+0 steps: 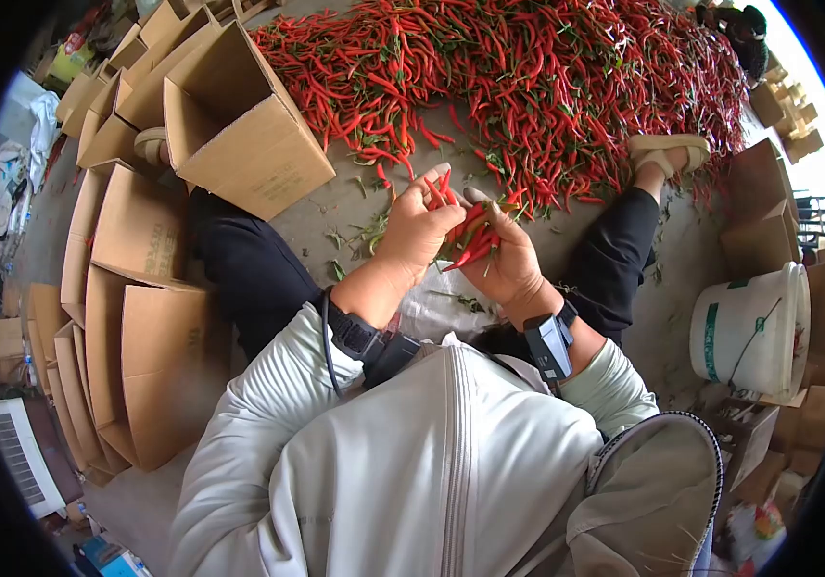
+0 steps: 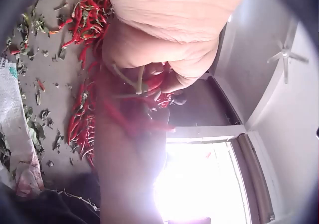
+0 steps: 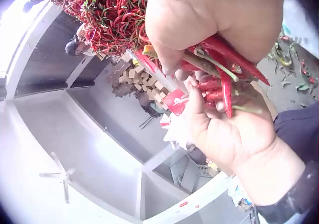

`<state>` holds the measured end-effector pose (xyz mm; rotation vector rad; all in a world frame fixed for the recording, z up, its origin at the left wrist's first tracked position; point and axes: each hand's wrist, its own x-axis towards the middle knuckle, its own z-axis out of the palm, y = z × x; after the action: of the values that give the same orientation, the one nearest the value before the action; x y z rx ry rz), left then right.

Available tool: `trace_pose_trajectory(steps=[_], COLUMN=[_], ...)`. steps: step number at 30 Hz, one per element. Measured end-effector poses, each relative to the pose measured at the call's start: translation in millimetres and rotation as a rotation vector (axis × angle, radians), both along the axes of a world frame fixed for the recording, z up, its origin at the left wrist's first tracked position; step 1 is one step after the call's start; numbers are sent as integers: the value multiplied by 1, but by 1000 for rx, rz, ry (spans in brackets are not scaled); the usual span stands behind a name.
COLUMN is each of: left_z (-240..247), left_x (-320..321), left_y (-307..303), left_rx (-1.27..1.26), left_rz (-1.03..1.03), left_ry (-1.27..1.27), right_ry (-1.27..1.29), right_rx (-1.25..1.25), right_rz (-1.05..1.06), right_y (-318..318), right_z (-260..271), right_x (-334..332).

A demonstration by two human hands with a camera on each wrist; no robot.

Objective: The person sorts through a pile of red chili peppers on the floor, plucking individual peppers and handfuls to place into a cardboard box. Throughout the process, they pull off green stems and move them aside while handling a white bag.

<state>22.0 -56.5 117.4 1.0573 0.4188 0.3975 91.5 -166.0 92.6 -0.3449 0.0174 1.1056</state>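
Note:
In the head view, both hands meet in front of the body, between the spread legs. The left hand [image 1: 414, 231] curls round a few red chili peppers [image 1: 440, 189], which stick up from its fingers. Beside it the right hand [image 1: 508, 258] holds several red peppers [image 1: 475, 248] across its fingers and palm. Green stems point out from under the left hand [image 2: 164, 40] in the left wrist view. From the right wrist, peppers [image 3: 227, 59] lie between the right hand [image 3: 214, 15] and the left hand [image 3: 234, 134], whose fingertips are close together.
A large pile of red peppers [image 1: 566, 87] spreads over the floor ahead. Open cardboard boxes [image 1: 249, 144] stand at the left, a white bucket [image 1: 751, 332] at the right. A whitish sack [image 1: 436, 306] and loose leaves lie between the legs. Another person [image 3: 82, 44] is near the pile.

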Motion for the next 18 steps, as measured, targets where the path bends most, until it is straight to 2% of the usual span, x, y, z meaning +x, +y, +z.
trace_pose_trajectory(steps=[3,7,10,12,18], left_z=[4,18,26,29,29], left_x=[-3,-4,-5,-4,-8], left_y=[-7,-17,-19,-22,-19], left_rx=[91,105,49,38,-16], left_rz=[-20,1,-58,47,40], left_ry=[15,-10,-68,-177,-241], right_ry=[-36,28,31,-7,54], right_rx=[88,68,114,197,138], right_rz=[54,-1,-50,-15,-88], right_y=[-4,-1,0,-1,-7], right_z=[6,14,26,29,31], right_x=[-7,-14,-19,-20,-22])
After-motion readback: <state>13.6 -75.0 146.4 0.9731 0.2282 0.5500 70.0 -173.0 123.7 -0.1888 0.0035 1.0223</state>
